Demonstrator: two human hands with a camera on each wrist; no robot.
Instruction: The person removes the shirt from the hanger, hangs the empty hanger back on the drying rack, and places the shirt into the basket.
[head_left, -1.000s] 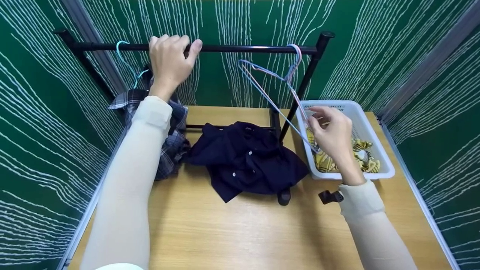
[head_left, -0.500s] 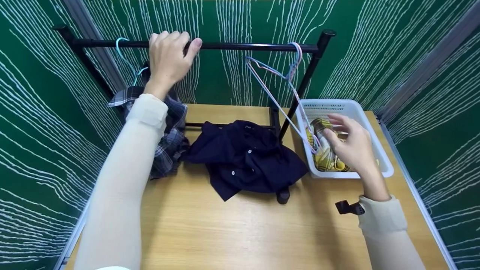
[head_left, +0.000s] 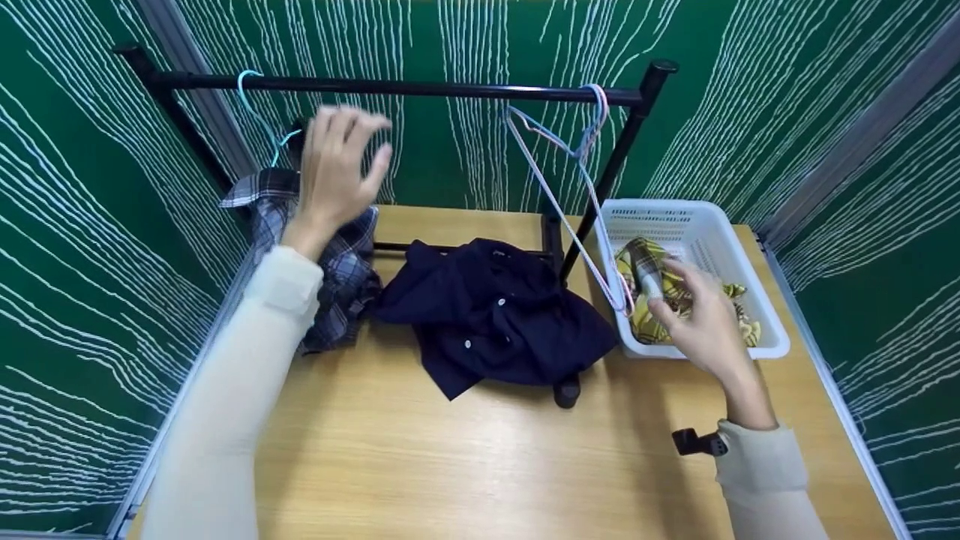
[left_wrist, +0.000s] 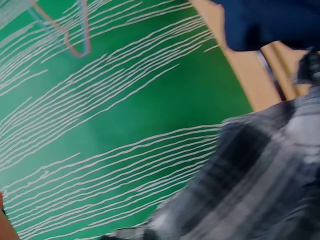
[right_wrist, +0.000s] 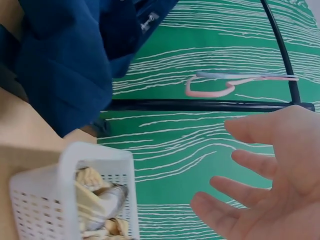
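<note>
My left hand (head_left: 337, 161) is in the air just below and in front of the black rail (head_left: 465, 90), with fingers loosely bent and nothing held. Behind its forearm, a dark plaid shirt (head_left: 345, 285) hangs from a turquoise hanger (head_left: 256, 117). Over the white basket (head_left: 761, 300), my right hand (head_left: 705, 315) hovers with fingers apart; the right wrist view also shows this hand (right_wrist: 280, 170) holding nothing. Yellow plaid cloth (head_left: 637, 259) lies in the basket, partly hidden by that hand. A blue-and-pink hanger (head_left: 602, 112), perhaps more than one, hangs at the rail's right end.
A navy shirt (head_left: 517, 322) with white buttons lies crumpled on the wooden table (head_left: 465, 465), against the rack's right foot (head_left: 568, 391). The rack's right post (head_left: 622, 157) stands between it and the basket. Green walls (head_left: 862, 187) with white lines enclose the table.
My left hand has let go of the rail and dropped below it. My right hand has moved away from the hanger, rightward and down over the basket. The hanger has swung slightly.
</note>
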